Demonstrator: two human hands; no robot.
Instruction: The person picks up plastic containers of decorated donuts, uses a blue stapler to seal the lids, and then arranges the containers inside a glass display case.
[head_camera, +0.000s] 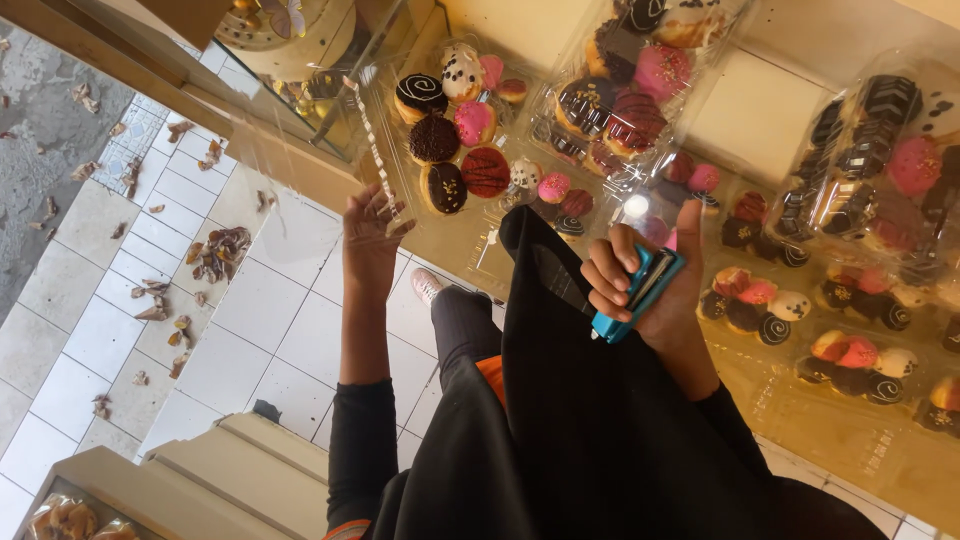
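Observation:
My left hand (372, 232) grips the edge of a clear plastic clamshell box (395, 150) with a striped strip along its rim. The box holds several iced donuts (455, 135) in chocolate, pink and white. My right hand (650, 290) is closed around a blue stapler (640, 292), thumb raised, just above a counter (850, 445) covered with more donut boxes. A black garment (590, 420) hangs down from my body between my arms.
Several other clear boxes of donuts (625, 85) (880, 150) lie stacked along the counter, with smaller packs (855, 360) to the right. A white tiled floor (250, 310) with dry leaves lies to the left. A beige ledge (200, 470) carries wrapped pastries (65, 520).

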